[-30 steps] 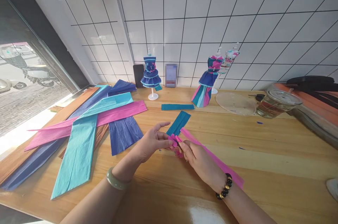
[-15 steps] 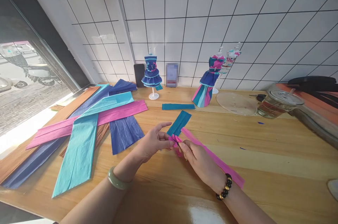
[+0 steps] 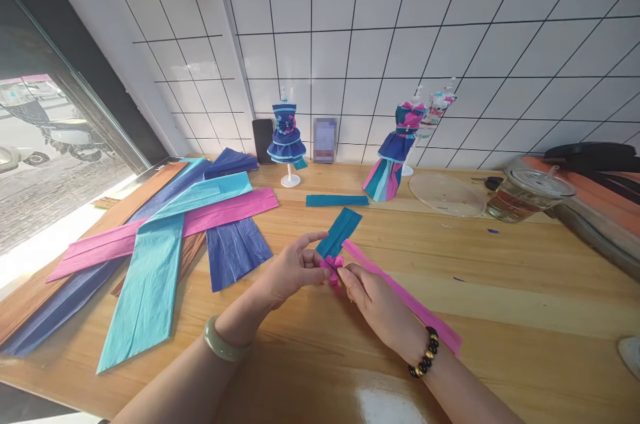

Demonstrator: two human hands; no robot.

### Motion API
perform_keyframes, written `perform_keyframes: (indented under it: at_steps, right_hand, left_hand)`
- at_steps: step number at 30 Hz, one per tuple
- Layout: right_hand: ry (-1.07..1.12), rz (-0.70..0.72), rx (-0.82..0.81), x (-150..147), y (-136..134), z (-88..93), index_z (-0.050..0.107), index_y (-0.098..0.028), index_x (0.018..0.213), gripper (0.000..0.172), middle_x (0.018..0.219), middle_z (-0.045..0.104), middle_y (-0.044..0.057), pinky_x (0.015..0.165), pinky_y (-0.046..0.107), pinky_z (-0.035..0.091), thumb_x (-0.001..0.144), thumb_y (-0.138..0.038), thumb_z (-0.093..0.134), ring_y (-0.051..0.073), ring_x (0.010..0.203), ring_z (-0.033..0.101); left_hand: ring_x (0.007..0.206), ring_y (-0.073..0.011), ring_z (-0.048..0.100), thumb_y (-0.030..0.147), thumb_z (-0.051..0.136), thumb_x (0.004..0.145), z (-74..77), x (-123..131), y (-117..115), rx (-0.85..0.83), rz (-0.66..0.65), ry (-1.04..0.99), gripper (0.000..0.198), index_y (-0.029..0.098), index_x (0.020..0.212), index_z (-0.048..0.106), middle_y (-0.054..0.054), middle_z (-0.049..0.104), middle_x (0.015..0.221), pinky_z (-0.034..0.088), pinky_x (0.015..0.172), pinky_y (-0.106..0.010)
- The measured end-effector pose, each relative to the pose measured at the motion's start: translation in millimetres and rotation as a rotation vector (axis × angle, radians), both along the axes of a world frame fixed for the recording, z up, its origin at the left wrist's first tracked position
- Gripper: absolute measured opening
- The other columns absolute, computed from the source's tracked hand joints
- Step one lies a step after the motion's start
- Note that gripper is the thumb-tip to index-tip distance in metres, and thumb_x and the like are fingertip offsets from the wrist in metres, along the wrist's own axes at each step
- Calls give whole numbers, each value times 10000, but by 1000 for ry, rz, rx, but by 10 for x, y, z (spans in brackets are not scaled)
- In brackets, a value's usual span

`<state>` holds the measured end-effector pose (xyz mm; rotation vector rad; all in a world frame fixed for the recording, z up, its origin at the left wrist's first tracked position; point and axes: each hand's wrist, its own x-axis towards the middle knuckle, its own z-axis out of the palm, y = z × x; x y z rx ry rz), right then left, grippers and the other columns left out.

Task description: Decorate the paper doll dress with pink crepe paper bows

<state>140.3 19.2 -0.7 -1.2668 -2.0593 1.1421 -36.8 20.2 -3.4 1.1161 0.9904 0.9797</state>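
Both of my hands meet over the middle of the wooden table [image 3: 500, 291]. My left hand [image 3: 287, 271] pinches a small folded pink paper piece [image 3: 333, 265] with thumb and fingers, its index finger raised. My right hand [image 3: 373, 301] pinches the same pink piece from the other side. A long pink paper strip [image 3: 405, 301] runs from the piece under my right wrist. A teal paper strip [image 3: 340, 232] lies just beyond my fingers.
Long crepe paper sheets in teal [image 3: 150, 264], pink [image 3: 150, 232] and dark blue [image 3: 235, 247] lie at the left. Two small mannequins in paper dresses [image 3: 287, 137] [image 3: 395, 151], a phone [image 3: 262, 141], a clear lid [image 3: 445, 195] and a lidded glass cup [image 3: 525, 194] stand at the back.
My hands stay nearly in place; the fingers have shifted slightly on the pink piece, pressing it closer together.
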Motion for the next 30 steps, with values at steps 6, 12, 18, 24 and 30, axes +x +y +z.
perform_keyframes:
  at_steps: [6, 12, 18, 24, 30]
  right_hand:
    - [3, -3, 1, 5, 1, -29, 521, -204, 739, 389, 648, 558, 1, 575, 261, 361, 924, -441, 273, 158, 601, 534]
    - [13, 6, -2, 8, 8, -56, 502, -206, 715, 385, 647, 555, 1, 573, 257, 360, 922, -442, 279, 152, 593, 520]
    - [21, 16, 5, 7, 8, -57, 506, -205, 725, 380, 652, 562, 6, 572, 258, 359, 925, -432, 276, 160, 602, 531]
    - [12, 15, 9, 11, 10, -48, 484, -206, 711, 382, 640, 548, -1, 580, 261, 358, 928, -434, 268, 154, 596, 519]
    - [0, 4, 17, 8, 7, -46, 488, -205, 697, 399, 622, 544, -3, 557, 260, 359, 927, -442, 264, 150, 572, 513]
  left_hand:
    - [640, -143, 581, 153, 703, 650, -1, 6, -1, -9, 2, -22, 646, 162, 1233, 424, -5, 619, 669, 429, 693, -315]
    - [642, -152, 588, 169, 713, 641, -12, 3, 6, -15, 1, -20, 643, 173, 1225, 443, -18, 636, 682, 430, 682, -315]
    - [650, -156, 592, 178, 708, 648, -7, -6, -1, -29, 2, -20, 675, 156, 1254, 411, -24, 641, 695, 431, 685, -318]
    - [675, -159, 588, 156, 689, 659, -22, -16, -1, -14, -11, -12, 671, 145, 1262, 396, -27, 635, 709, 432, 689, -324]
    - [671, -159, 590, 168, 690, 661, -16, -15, 5, -15, -12, -8, 662, 155, 1258, 403, -25, 636, 711, 431, 689, -323]
